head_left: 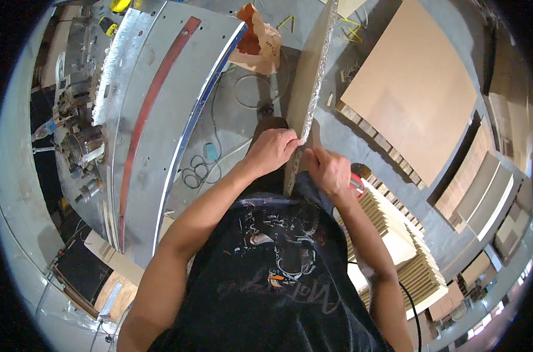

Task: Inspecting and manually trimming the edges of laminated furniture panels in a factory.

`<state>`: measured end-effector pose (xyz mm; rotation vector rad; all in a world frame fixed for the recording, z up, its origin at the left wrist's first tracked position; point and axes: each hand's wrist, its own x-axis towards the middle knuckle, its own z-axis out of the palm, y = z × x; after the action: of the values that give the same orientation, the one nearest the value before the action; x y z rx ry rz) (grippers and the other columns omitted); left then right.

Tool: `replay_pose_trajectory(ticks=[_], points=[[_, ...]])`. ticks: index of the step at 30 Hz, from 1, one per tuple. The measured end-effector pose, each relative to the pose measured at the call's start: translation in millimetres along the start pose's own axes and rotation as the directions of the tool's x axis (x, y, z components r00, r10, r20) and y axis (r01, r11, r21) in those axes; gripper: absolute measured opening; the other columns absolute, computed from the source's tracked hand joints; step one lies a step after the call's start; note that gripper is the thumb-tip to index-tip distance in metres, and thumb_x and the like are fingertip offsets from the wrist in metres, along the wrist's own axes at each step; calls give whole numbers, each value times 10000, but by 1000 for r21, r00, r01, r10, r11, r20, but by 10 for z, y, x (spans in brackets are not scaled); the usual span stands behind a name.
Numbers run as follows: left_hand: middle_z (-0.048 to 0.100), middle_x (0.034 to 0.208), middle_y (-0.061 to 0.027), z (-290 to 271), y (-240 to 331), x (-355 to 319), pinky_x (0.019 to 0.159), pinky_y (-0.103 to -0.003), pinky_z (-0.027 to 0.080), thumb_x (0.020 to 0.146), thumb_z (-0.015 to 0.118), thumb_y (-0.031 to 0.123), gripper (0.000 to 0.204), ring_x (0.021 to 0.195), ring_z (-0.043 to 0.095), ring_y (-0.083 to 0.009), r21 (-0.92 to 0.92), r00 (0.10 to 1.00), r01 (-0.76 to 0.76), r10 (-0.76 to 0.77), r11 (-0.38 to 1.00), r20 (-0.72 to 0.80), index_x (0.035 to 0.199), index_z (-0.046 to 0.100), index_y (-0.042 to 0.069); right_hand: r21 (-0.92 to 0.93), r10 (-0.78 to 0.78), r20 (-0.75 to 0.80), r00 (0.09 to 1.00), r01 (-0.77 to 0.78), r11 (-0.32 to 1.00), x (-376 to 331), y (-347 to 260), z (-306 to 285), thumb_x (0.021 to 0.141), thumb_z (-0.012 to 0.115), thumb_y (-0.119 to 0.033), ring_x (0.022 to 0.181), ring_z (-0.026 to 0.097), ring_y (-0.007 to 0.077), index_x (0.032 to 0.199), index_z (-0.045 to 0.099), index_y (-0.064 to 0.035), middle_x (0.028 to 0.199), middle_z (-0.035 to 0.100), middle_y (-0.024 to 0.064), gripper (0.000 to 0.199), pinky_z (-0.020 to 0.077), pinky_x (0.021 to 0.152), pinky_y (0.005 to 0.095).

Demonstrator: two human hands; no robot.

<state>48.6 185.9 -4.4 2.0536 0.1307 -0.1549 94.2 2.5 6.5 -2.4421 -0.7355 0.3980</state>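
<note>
A tall board (309,76) stands on edge in front of me, its rough, speckled narrow side facing up and its near end close to my waist. My left hand (272,151) is closed at the board's left side, thumb and fingertips pinching at the upper edge. Just right of the same edge is my right hand (330,170), its fingers curled into a fist with the thumb on top. Whatever lies inside the right fist is hidden. A red round-edged thing (356,185) shows beside the right wrist; I cannot tell whether the hand holds it.
At left lies a large grey panel (161,117) with a red strip and blue edge. A torn paper bag (260,44) and coiled cable (202,171) are on the floor. Flat brown sheets (416,88) rest on a pallet at right, with stacked cream slats (395,234) nearer me.
</note>
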Motion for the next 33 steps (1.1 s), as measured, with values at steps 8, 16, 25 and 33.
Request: replay_pose_trajectory(ticks=[8,16,25,33], points=[[606,716,-226,-83,-17,331,589,-485,451,915,611,204,255,692,595,-425,173,997,57,-46,983,-67,769,585,-3,-34,-30,-64,998,28,999,410,15,-70,862,660,-248,571,592,369,702,603,-62,631,600,155,252,452,500,440],[618,717,-225,-54,-61,308,606,-493,479,928,589,224,278,707,614,-417,165,994,-17,35,986,-107,762,572,1,-101,-34,-30,999,31,994,390,-14,-119,899,605,-287,618,627,359,872,652,-112,680,638,154,183,486,541,453],[617,740,-223,14,20,215,600,-487,452,917,605,198,250,713,597,-430,118,993,-2,16,993,-119,780,566,-6,-29,-25,-152,988,20,999,217,53,63,880,652,-272,567,583,384,685,581,-47,638,589,177,306,450,501,449],[605,723,-220,113,49,-264,616,-494,468,918,593,192,242,712,603,-421,78,997,83,-82,993,-11,772,559,2,4,16,-65,998,-15,1000,-297,-65,161,881,646,-275,577,615,359,772,619,-89,635,615,148,217,473,513,455]])
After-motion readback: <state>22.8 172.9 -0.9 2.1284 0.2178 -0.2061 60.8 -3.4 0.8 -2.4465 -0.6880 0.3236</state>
